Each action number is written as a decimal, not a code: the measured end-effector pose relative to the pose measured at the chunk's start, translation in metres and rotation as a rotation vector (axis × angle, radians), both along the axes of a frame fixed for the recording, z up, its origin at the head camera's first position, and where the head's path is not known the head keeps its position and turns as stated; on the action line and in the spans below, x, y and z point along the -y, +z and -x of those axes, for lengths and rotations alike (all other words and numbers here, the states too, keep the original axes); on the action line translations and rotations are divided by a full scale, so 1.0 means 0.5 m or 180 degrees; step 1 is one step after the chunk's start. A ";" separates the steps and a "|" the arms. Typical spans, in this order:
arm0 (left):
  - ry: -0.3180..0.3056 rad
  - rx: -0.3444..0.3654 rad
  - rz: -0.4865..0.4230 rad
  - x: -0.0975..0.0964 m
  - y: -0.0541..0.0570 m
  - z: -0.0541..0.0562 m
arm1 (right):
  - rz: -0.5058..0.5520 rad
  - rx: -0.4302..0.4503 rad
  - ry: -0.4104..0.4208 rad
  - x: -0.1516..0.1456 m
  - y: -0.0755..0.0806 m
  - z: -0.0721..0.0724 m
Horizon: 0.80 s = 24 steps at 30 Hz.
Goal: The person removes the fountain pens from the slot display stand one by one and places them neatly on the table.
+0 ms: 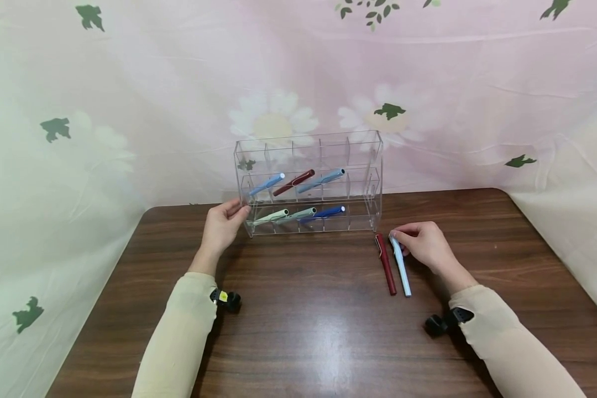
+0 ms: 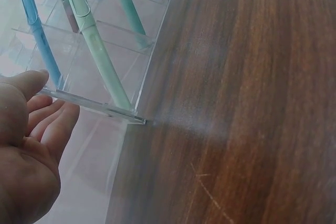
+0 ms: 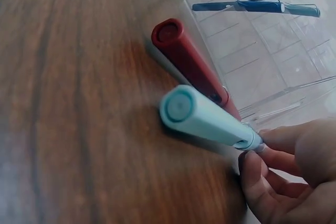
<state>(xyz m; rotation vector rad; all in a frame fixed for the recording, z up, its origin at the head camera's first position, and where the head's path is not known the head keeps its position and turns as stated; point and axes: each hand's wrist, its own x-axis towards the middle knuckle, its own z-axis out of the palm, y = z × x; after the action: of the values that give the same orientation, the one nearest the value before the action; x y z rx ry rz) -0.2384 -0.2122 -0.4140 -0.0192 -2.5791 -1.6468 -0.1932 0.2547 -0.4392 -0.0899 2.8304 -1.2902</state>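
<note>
A clear pen rack stands at the back of the table. My left hand grips its left side panel, thumb on one face and fingers on the other, as the left wrist view shows. To the right of the rack, my right hand pinches a light blue pen by its clip end. In the right wrist view this pen points its other end at the camera. A dark red pen lies just left of it on the wood, with no hand on it.
The rack's middle tier bears a light blue pen, a dark red pen and a blue pen. Below lean a pale green pen, a grey-green pen and a dark blue pen. A flowered cloth hangs behind the table.
</note>
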 end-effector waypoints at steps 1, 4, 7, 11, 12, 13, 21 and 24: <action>-0.0002 -0.0001 0.0000 0.001 -0.001 0.000 | -0.0055 -0.0006 0.0012 0.001 0.000 0.001; -0.0003 0.0010 0.0016 0.003 -0.002 0.000 | -0.0240 0.0000 0.0031 0.006 0.002 0.004; -0.0005 0.0020 0.0009 0.005 -0.004 -0.001 | -0.0366 0.0016 0.0080 0.012 0.005 0.004; -0.0006 0.0027 -0.0012 0.006 -0.004 -0.001 | -0.0481 -0.0002 0.0089 0.016 0.003 0.006; -0.0006 0.0022 -0.0018 0.006 -0.005 -0.001 | -0.0489 -0.0013 0.0087 0.016 0.002 0.006; -0.0007 0.0017 -0.0022 0.006 -0.005 -0.001 | -0.0501 -0.0022 0.0078 0.016 0.001 0.006; -0.0012 0.0072 0.0011 0.003 -0.006 -0.004 | -0.0209 0.0018 -0.0005 0.012 0.003 0.000; -0.0032 0.0070 0.0000 0.001 -0.007 -0.003 | -0.0005 0.0056 -0.0076 0.009 0.006 -0.005</action>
<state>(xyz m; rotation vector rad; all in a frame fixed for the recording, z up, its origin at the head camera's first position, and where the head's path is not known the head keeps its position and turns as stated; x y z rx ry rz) -0.2368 -0.2128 -0.4173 -0.0144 -2.5993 -1.6597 -0.1909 0.2500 -0.4364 -0.0448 2.8263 -1.2869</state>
